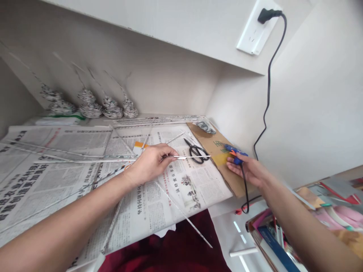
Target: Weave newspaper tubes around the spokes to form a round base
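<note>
Dark red cloth [170, 249] at near edge, centre, below worktop level. Near right: container of books and papers [279, 245], lower than the worktop, pink and grey items beside it. One loose paper rod [184, 219] pokes out past the near edge, over the red cloth.

Newspaper sheets [207, 187] cover most of the worktop. Left hand [151, 162] is over them, mid-scene; grip narrow, thumb and fingers pinching a thin paper rod [194, 156]. Its pale end points right, crossing in view over black scissors [199, 153]. More paper rods fan out left of the hand, some crossing. Orange-and-white item [140, 144] partly hidden behind the hand.

Right hand [249, 170] on the right, by the cardboard [224, 174]; grip curled around a blue glue gun [238, 148], nozzle pointing left, black cable hanging below.

Farther: crumpled grey lump [206, 127] on the cardboard's far part; bundle of straight rods [159, 121] along the newspaper's far edge. Far left, four gourd-shaped coiled pieces [90, 105], thin stems up. Far right, plug [266, 16] in wall socket [255, 32].
</note>
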Motion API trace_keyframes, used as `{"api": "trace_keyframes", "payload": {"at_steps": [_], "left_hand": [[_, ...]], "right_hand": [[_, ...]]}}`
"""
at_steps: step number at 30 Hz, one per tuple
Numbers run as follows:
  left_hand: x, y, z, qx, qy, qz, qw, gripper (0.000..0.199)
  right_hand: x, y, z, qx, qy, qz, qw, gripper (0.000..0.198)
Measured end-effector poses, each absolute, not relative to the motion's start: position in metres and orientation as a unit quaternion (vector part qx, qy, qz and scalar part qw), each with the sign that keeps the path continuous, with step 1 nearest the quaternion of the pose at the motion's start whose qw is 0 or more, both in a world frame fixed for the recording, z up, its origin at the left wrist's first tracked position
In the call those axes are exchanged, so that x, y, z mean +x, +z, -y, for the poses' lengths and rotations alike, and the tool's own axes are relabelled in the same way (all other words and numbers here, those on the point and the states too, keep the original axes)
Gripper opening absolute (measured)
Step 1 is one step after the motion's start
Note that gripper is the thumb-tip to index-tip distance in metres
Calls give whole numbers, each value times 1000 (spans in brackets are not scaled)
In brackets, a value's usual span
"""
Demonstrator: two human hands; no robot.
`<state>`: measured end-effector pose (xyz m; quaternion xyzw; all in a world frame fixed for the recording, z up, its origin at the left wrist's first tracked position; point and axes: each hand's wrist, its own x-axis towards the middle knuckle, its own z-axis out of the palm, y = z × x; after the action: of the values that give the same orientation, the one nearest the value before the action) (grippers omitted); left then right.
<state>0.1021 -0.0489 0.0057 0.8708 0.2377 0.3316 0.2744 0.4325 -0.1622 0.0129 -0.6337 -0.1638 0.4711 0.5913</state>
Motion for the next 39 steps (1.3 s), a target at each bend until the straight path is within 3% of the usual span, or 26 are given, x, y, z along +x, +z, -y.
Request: {"api": "trace_keyframes", "payload": {"at_steps": [5, 8, 13, 17, 19, 22, 25, 33, 39], "left_hand": [[102, 6, 48, 872, 327, -233, 279, 18], [102, 5, 48, 873, 326, -232, 279, 18], [103, 6, 51, 871, 329, -231, 280, 17], [104, 9, 53, 865, 335, -237, 290, 15], [104, 10, 54, 858, 341, -242, 298, 14], [104, 12, 54, 843, 358, -254, 311, 12], [104, 15, 56, 832, 365, -259, 327, 11], [104, 14, 58, 820, 378, -240, 357, 6], [105, 10, 58, 803, 374, -225, 406, 7]], "right_hand": [[430, 18, 173, -701, 438, 252, 503, 8], [429, 13, 178, -765, 375, 284, 441, 17], [435, 1, 179, -865, 122, 390, 292, 45], [430, 0, 173, -871, -65, 463, 149, 41], [416, 3, 171, -867, -131, 467, 117, 39], [381, 8, 169, -796, -135, 554, 203, 29], [343, 12, 168, -709, -1, 623, 330, 23], [277, -11, 151, -558, 397, 494, 536, 20], [250, -24, 140, -476, 461, 387, 641, 17]]}}
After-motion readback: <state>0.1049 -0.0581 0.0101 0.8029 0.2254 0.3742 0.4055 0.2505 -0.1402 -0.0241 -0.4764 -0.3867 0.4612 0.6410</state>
